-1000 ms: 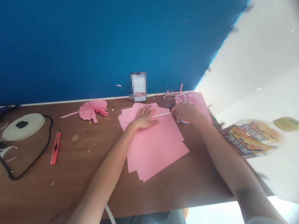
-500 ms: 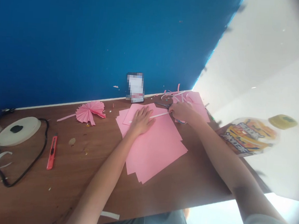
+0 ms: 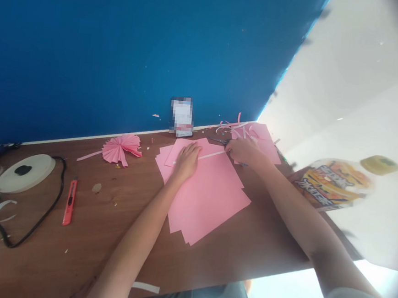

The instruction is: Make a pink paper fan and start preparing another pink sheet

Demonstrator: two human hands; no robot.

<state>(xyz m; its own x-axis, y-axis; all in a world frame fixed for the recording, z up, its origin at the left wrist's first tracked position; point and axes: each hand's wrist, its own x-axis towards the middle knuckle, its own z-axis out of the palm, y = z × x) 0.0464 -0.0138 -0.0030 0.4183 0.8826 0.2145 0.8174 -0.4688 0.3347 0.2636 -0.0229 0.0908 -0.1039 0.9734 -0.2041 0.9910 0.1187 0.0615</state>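
Note:
My left hand (image 3: 186,162) lies on the upper part of a stack of pink paper sheets (image 3: 207,195), its fingers laid over the paper and fairly close together. A narrow white strip (image 3: 212,155) runs across the sheets from under this hand toward the right. At the strip's right end is my right hand (image 3: 243,151), closed, with thumb and fingers pinched on what looks like that end. Dark scissor blades (image 3: 217,140) show just left of its fingers; the scissors' handles are hidden. The lower fingers of the right hand are also out of sight.
A pleated pink paper fan (image 3: 121,149) and a red box cutter (image 3: 70,202) lie left on the brown table (image 3: 109,234). A white round reel with black cable (image 3: 26,172) is farther left. A phone (image 3: 182,116) leans on the blue wall. Right stands a bottle (image 3: 336,180).
The fingers of my left hand have drawn closer together and bent slightly. My right hand stays at the strip's right end. The view has shifted slightly.

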